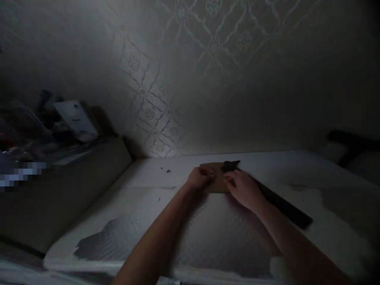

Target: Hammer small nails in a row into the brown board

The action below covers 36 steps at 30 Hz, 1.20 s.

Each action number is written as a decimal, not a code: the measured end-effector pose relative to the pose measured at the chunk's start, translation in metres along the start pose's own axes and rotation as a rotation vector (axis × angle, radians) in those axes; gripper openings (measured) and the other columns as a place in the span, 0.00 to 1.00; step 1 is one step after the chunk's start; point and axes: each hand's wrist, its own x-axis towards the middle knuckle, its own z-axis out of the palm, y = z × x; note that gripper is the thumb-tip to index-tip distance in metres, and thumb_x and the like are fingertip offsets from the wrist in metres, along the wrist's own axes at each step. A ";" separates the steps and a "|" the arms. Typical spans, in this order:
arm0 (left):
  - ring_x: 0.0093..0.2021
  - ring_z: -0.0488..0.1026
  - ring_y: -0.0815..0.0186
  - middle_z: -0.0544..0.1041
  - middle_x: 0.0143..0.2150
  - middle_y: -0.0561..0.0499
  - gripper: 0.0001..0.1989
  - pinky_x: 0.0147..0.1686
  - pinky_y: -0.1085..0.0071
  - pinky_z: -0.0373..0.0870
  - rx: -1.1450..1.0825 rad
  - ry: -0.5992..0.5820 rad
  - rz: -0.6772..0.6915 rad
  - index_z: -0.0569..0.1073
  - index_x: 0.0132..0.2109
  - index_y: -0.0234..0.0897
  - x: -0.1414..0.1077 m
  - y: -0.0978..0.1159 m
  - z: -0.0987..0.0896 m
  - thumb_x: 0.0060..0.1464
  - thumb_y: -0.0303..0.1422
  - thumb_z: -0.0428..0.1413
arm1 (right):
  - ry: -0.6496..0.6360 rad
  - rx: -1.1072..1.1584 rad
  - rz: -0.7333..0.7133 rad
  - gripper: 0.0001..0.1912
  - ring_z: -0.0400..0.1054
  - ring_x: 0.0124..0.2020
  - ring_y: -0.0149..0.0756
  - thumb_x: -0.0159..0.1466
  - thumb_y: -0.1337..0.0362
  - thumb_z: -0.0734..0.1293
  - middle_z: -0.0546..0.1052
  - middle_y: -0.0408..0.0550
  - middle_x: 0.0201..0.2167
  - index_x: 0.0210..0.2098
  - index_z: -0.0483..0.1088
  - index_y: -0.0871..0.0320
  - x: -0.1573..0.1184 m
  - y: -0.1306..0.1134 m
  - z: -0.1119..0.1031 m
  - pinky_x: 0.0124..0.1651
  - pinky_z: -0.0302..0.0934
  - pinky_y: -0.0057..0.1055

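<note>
Holding both bare hands over a brown flat piece [219, 185] at the far middle of the pale table [142, 170]. Resting the left hand [200, 178] at the left edge, fingers curled inward; bending the right hand [244, 189] over the right side, fingers bent, with the thumb near. Too dim and blurred to tell whether clamped on the piece or only laid against it. Could skid or twist if pressed harder from one side than the other; could also catch on the dark object [229, 165] at the far right corner, or jog the long dark bar [292, 209] just right of the right wrist. Facing flat up, with near and far edges running roughly left to right. Hard to settle the long axis, given a right end hidden behind the right hand. Clearer on the bar: slanting from far left to near right.
</note>
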 end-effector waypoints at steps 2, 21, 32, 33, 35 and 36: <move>0.30 0.72 0.68 0.78 0.31 0.49 0.07 0.36 0.72 0.68 -0.017 -0.006 0.001 0.78 0.33 0.31 -0.001 0.001 0.000 0.43 0.27 0.63 | -0.004 -0.005 0.001 0.11 0.67 0.40 0.39 0.63 0.65 0.59 0.75 0.50 0.36 0.38 0.73 0.59 0.000 0.000 0.000 0.46 0.57 0.33; 0.34 0.74 0.66 0.79 0.34 0.47 0.08 0.39 0.72 0.70 0.033 -0.017 -0.004 0.79 0.36 0.32 0.000 -0.001 0.000 0.45 0.29 0.62 | 0.051 -0.011 0.002 0.11 0.68 0.40 0.38 0.63 0.65 0.59 0.76 0.50 0.36 0.37 0.73 0.58 -0.001 0.004 -0.001 0.47 0.57 0.33; 0.34 0.74 0.67 0.79 0.35 0.47 0.07 0.40 0.71 0.70 0.061 -0.008 -0.014 0.78 0.35 0.32 0.001 0.000 0.000 0.45 0.28 0.62 | 0.053 0.014 0.016 0.11 0.67 0.40 0.39 0.63 0.64 0.60 0.76 0.50 0.36 0.38 0.73 0.58 -0.001 0.009 0.001 0.46 0.58 0.34; 0.34 0.74 0.66 0.79 0.34 0.47 0.08 0.39 0.71 0.70 0.063 -0.009 -0.017 0.78 0.35 0.31 0.001 0.000 0.000 0.44 0.28 0.62 | 0.052 0.019 0.020 0.11 0.67 0.40 0.39 0.63 0.64 0.60 0.76 0.50 0.36 0.38 0.73 0.58 -0.001 0.009 0.002 0.46 0.58 0.33; 0.34 0.74 0.66 0.79 0.34 0.47 0.08 0.39 0.71 0.70 0.067 -0.007 -0.030 0.79 0.35 0.31 0.000 0.001 0.000 0.44 0.28 0.63 | 0.048 0.022 0.021 0.11 0.67 0.40 0.39 0.63 0.64 0.60 0.76 0.50 0.36 0.38 0.73 0.58 -0.001 0.009 0.002 0.46 0.58 0.33; 0.34 0.74 0.66 0.79 0.34 0.47 0.09 0.39 0.71 0.70 0.071 -0.007 -0.035 0.79 0.35 0.31 0.000 0.001 0.000 0.43 0.28 0.63 | 0.048 0.020 0.023 0.11 0.67 0.40 0.39 0.63 0.64 0.60 0.76 0.50 0.36 0.38 0.73 0.58 -0.001 0.009 0.002 0.46 0.58 0.33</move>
